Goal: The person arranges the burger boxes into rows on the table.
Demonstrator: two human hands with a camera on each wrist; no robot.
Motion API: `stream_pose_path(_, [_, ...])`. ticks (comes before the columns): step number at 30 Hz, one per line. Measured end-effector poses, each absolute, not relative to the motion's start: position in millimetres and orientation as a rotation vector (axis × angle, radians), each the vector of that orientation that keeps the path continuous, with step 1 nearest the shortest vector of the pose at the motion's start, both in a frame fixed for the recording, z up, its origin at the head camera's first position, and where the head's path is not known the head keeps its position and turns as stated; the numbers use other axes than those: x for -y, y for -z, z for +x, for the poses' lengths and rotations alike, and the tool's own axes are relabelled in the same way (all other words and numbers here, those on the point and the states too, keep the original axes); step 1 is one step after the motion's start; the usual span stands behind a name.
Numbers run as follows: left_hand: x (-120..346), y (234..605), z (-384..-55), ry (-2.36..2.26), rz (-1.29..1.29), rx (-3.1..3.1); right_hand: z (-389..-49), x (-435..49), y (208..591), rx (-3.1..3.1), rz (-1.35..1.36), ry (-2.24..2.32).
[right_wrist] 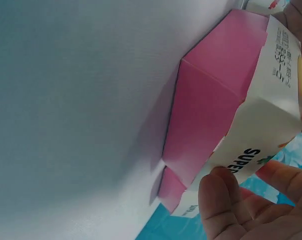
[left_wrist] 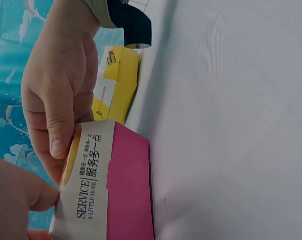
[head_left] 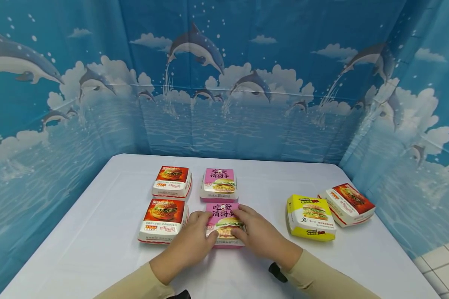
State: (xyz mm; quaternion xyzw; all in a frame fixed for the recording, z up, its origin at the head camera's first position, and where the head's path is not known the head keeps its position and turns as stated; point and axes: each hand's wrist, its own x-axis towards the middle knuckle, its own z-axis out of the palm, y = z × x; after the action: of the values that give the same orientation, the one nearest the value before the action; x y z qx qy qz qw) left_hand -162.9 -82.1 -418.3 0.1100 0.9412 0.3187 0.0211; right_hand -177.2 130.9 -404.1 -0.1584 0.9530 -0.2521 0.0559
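Observation:
In the head view a pink burger box (head_left: 224,220) with a burger picture sits on the white table, between both hands. My left hand (head_left: 192,236) holds its left side, thumb at the near corner and fingers further back. My right hand (head_left: 260,234) grips the right side, thumb on the near top edge and fingers at the far corner. The right wrist view shows the box's pink base (right_wrist: 206,110) low against the tabletop, with right fingertips (right_wrist: 216,195) on its pale lid. Just behind it stands a second pink burger box (head_left: 219,185).
On the left, two red-and-white burger boxes stand one behind the other, the near one (head_left: 164,220) and the far one (head_left: 172,182). To the right, a yellow burger box (head_left: 311,218) stands beside another red-and-white box (head_left: 347,204). A dolphin-print curtain (head_left: 224,124) hangs behind the table.

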Motion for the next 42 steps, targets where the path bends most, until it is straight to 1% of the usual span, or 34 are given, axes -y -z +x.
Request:
stream_pose_path(9, [81,423,-174,-1.078,0.349,-2.856,-184,-133,410,-2.800,-0.444,0.791])
stream_pose_path(16, [81,423,-174,-1.035,0.329,-2.828,-185,-134,412,-2.700,-0.415,0.867])
stream_pose_path(42, [80,423,-175,-0.979,0.350,-2.850,-184,-133,418,-2.702,-0.427,0.838])
